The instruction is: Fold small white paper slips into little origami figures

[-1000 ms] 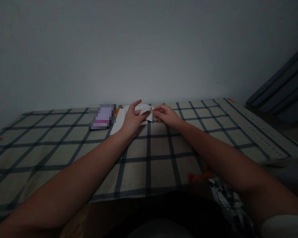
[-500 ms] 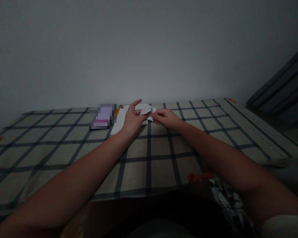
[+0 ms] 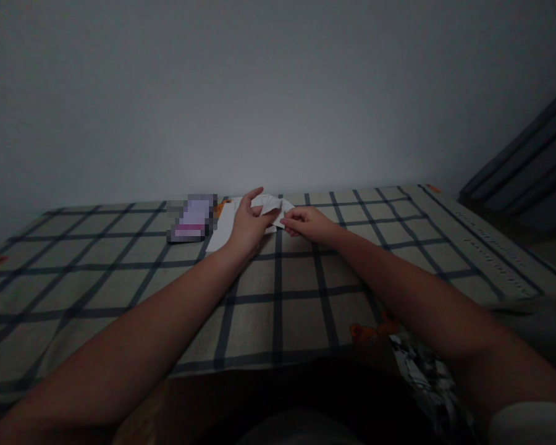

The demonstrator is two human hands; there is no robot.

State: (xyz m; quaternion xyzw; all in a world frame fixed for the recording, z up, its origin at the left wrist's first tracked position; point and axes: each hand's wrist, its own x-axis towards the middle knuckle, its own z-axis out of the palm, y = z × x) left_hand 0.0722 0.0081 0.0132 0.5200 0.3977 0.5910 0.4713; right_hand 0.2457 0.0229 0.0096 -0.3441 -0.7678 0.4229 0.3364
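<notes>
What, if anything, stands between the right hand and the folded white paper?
Nothing visible: the right hand seems to pinch the right edge of the folded white paper. The phone lies aside, left of the left hand.

The right hand (image 3: 308,222) shifted slightly nearer and to the left — its pinched fingertips (image 3: 286,221) went along the right edge of the white paper (image 3: 272,203) towards the near corner — and more paper showed beyond them
</notes>
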